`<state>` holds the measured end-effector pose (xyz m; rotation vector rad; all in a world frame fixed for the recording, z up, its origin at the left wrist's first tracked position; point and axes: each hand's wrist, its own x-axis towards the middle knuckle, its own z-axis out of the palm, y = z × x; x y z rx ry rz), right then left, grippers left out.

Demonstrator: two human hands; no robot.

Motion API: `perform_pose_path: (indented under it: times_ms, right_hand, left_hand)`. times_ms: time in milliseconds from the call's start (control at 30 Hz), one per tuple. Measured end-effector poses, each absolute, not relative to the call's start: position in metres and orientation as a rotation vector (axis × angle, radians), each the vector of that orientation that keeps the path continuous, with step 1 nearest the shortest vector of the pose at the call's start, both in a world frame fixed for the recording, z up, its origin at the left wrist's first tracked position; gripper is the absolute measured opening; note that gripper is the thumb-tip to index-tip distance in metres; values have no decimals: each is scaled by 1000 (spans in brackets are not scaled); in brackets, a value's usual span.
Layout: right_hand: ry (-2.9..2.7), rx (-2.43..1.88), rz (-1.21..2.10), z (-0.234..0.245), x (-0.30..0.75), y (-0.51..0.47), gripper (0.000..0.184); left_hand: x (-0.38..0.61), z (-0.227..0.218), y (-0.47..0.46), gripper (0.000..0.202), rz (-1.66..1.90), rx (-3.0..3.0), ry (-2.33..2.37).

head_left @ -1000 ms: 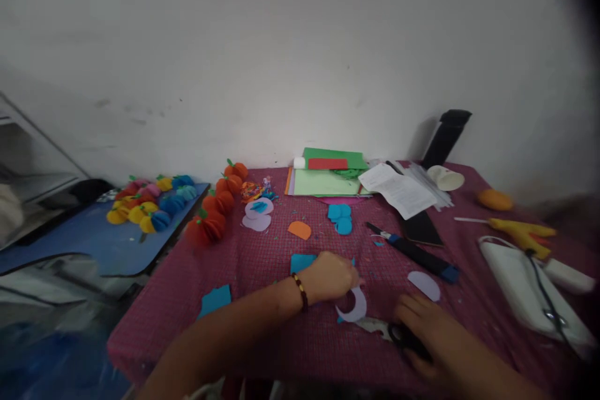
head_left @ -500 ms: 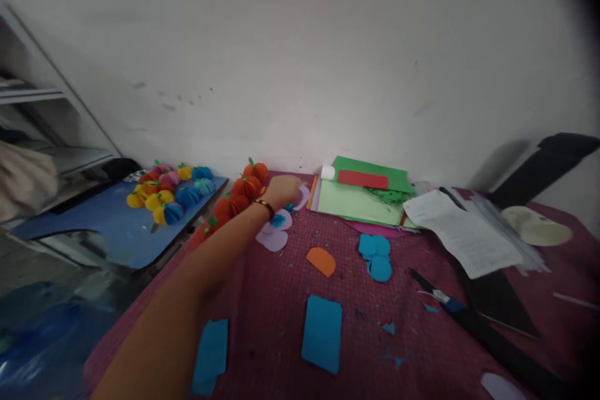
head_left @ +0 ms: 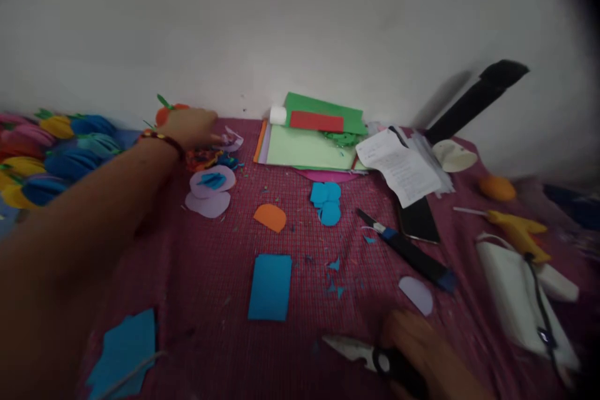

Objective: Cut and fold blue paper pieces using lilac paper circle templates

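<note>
My left hand point(head_left: 190, 128), a bracelet on its wrist, reaches to the back left of the cloth. Its fingers are curled down by lilac paper scraps point(head_left: 230, 139); what they hold, if anything, is hidden. Orange paper pumpkins point(head_left: 171, 114) sit behind it, partly covered. Just in front lie lilac paper ovals point(head_left: 209, 203) with blue pieces on top. At the lower right, my right hand point(head_left: 422, 347) is closed around the black handles of scissors point(head_left: 354, 347), whose blades point left. A lilac oval point(head_left: 416, 295) lies beyond that hand.
Blue paper rectangles point(head_left: 270, 287), blue discs point(head_left: 330, 212) and an orange half-round point(head_left: 270, 217) lie mid-table. Farther right are a utility knife point(head_left: 412, 256), a written sheet point(head_left: 403, 169), a yellow glue gun point(head_left: 518, 231) and a white box point(head_left: 509, 290). Coloured paper sheets point(head_left: 304, 149) lie by the wall.
The view has swung right and closer to the table. My right hand with the scissors has come into view. My left hand stays at the back left, among the scraps.
</note>
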<state>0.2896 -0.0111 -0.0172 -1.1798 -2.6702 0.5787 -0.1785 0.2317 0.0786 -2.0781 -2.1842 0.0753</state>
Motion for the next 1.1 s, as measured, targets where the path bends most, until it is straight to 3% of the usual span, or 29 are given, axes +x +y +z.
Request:
perform_pose_path:
  times_ms: [100, 200, 367, 433, 567, 667, 933, 1100]
  right_hand:
    - [-2636, -1293, 723, -9, 283, -15, 31]
    - [-2587, -1363, 851, -4, 279, -17, 28]
    - [-2574, -1329, 861, 2, 277, -14, 20]
    - [-2614, -1296, 803, 5, 275, -9, 16]
    - [-2706, -1269, 672, 7, 271, 0, 10]
    - [-2742, -1251, 637, 8, 270, 4, 9]
    - [-2781, -1212, 690, 17, 270, 5, 35]
    - [-2796, -1108, 696, 29, 256, 10, 30]
  left_hand:
    - [-170, 87, 224, 53, -5, -2106, -2105]
    - [-145, 84, 197, 43, -108, -2224, -2014]
    - [-95, 48, 114, 26, -104, -2976, -1687]
    - [-83, 30, 84, 39, -45, -3182, -1493]
    - [-74, 8, 46, 85, 22, -3202, -1394]
    - [-72, 2, 35, 101, 87, -3132, -1429]
    - [-63, -1, 23, 86, -11, -3082, -1410]
    - [-60, -2, 25, 82, -44, -3096, -1472]
